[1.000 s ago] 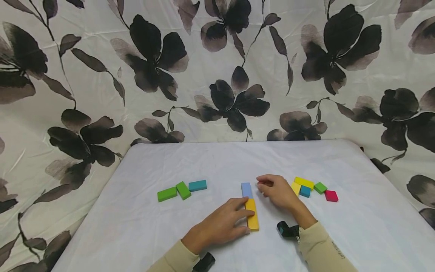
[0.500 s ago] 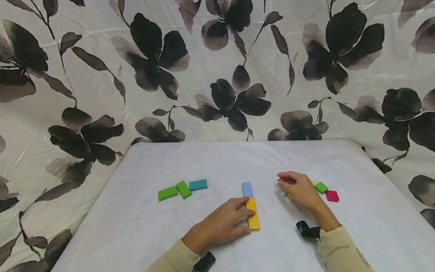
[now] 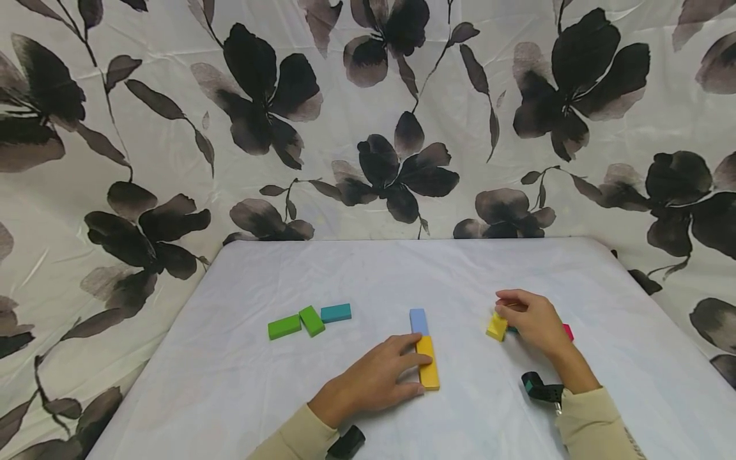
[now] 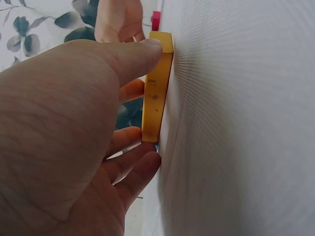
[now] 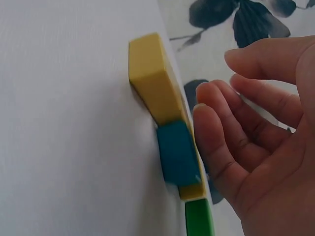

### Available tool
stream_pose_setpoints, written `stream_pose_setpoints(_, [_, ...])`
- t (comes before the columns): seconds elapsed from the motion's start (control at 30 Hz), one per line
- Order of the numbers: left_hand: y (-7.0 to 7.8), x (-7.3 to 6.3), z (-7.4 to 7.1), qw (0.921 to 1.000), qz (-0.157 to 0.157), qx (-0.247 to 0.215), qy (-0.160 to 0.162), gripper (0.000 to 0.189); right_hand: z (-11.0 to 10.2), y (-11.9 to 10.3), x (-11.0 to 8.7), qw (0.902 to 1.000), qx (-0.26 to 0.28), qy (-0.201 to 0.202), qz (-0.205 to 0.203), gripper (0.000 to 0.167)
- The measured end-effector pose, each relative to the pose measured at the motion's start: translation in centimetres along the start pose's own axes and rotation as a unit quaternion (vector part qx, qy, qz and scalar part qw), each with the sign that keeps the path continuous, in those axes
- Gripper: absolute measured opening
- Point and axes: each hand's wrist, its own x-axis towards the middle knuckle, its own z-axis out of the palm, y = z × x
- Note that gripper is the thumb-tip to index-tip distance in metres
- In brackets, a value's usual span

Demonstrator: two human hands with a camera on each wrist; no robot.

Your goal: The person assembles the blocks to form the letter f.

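In the head view my left hand (image 3: 379, 377) holds a long orange-yellow block (image 3: 428, 378) lying on the white cloth. Seen from the left wrist, its thumb presses the near end of that block (image 4: 156, 101) and the fingers lie along the side. A light blue block (image 3: 418, 321) continues the line at the far end. My right hand (image 3: 535, 322) hovers over the blocks on the right, fingers loosely bent around nothing. Beneath it are a yellow block (image 5: 155, 73), a teal block (image 5: 177, 152) and a green block (image 5: 198, 216), with another yellow piece (image 5: 192, 191) partly hidden.
To the left lie two green blocks, one long (image 3: 284, 326) and one slanted (image 3: 312, 321), beside a teal block (image 3: 336, 312). A red block (image 3: 568, 332) peeks out past the right hand. Behind the white table (image 3: 368, 275) hangs a flowered cloth (image 3: 322, 128).
My right hand has moved right, away from the light blue block, to above the right-hand blocks, covering several of them. The left hand stays on the orange-yellow block.
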Motion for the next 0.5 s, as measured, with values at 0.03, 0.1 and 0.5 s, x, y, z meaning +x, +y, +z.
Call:
stream_pose_setpoints(0.03, [0.0, 0.04, 0.0, 1.0, -0.002, 0.0, -0.002, 0.046, -0.18, 0.1, -0.06, 1.0, -0.005, 0.003, 0.001, 0.04])
stream_pose_setpoints(0.1, [0.01, 0.09, -0.03, 0.9999, -0.008, -0.004, -0.007, 0.046, -0.51, 0.33, -0.15, 0.9999, -0.012, 0.006, 0.004, 0.041])
stream_pose_setpoints(0.5, [-0.05, 0.08, 0.09, 0.9999, -0.009, -0.006, -0.005, 0.046, -0.7, 0.66, -0.29, 0.9987, -0.04, -0.006, 0.032, 0.041])
